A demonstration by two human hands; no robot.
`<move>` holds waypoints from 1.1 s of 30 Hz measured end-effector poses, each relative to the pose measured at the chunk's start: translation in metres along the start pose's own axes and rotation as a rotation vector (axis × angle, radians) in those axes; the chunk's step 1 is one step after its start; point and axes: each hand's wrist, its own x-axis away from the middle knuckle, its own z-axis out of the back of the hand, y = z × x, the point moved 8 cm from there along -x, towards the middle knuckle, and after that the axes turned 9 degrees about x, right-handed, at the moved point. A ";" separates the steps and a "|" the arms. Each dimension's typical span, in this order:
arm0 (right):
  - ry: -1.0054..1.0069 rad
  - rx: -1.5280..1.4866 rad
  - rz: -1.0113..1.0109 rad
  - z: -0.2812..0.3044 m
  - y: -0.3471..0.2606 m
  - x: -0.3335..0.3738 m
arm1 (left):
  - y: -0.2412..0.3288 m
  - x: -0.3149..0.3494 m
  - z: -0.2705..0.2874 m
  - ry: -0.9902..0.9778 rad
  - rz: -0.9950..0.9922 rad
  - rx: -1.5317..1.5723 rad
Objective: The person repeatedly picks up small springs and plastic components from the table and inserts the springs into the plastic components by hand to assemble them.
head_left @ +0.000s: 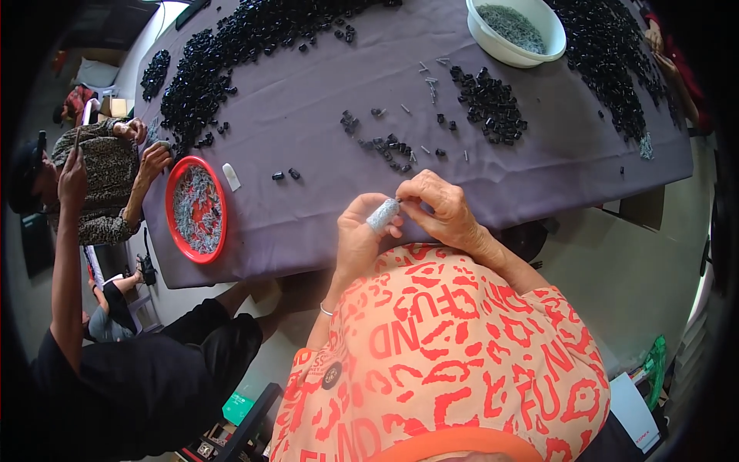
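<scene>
Gripped the pale cylinder (pixel 382 216) in the left hand (pixel 356 231), with fingers curled around its body, at the near edge of the bench (pixel 308 131). Pinched together the fingers of the right hand (pixel 443 206) at the cylinder's 1 o'clock end, apparently on a dark bit (pixel 400 201) too small to identify. Located from the cylinder: scattered black parts (pixel 399 145) at 12 o'clock; the white bowl (pixel 553 35) of grey pins (pixel 508 27) at 1 o'clock; the red tray (pixel 223 208) of similar pins at 9 o'clock.
</scene>
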 end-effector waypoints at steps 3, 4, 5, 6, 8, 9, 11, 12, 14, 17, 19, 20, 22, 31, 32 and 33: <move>0.007 0.032 0.051 0.001 -0.004 -0.004 | 0.004 -0.002 -0.002 -0.018 -0.021 -0.033; 0.005 0.029 0.053 0.001 -0.004 -0.005 | 0.006 -0.004 -0.001 -0.015 -0.024 -0.032; 0.009 0.048 0.080 0.000 -0.006 -0.007 | 0.007 -0.006 -0.001 -0.041 -0.014 -0.008; 0.011 0.064 0.110 0.000 -0.009 -0.009 | 0.008 -0.008 -0.002 -0.065 -0.008 0.016; 0.004 0.091 0.121 0.002 -0.008 -0.010 | 0.014 -0.011 -0.007 -0.066 -0.041 -0.069; 0.001 0.122 0.132 0.002 -0.006 -0.012 | 0.019 -0.013 -0.009 -0.069 -0.071 -0.156; -0.011 0.191 0.165 0.007 -0.007 -0.018 | 0.027 -0.018 -0.011 -0.033 -0.155 -0.236; -0.018 0.268 0.193 0.009 -0.006 -0.022 | 0.032 -0.021 -0.012 -0.004 -0.231 -0.317; -0.021 0.294 0.185 0.009 0.001 -0.031 | 0.035 -0.023 -0.005 0.029 -0.340 -0.378; 0.001 0.435 0.167 0.011 0.009 -0.051 | 0.054 -0.017 -0.009 0.137 -0.605 -0.791; -0.051 0.471 0.206 -0.004 0.011 -0.059 | 0.066 -0.007 -0.017 0.120 -0.899 -0.969; -0.097 0.506 0.243 -0.014 0.010 -0.060 | 0.065 -0.007 -0.013 0.124 -0.895 -0.965; -0.165 0.545 0.244 -0.026 0.017 -0.058 | 0.069 -0.006 -0.010 0.166 -0.934 -1.028; -0.138 0.633 0.204 -0.016 0.035 -0.096 | 0.071 -0.034 -0.037 0.048 -1.015 -1.104; -0.123 0.583 0.224 -0.018 0.032 -0.103 | 0.070 -0.034 -0.041 0.049 -1.018 -1.100; -0.134 0.554 0.233 -0.022 0.033 -0.111 | 0.067 -0.038 -0.047 0.021 -1.012 -1.175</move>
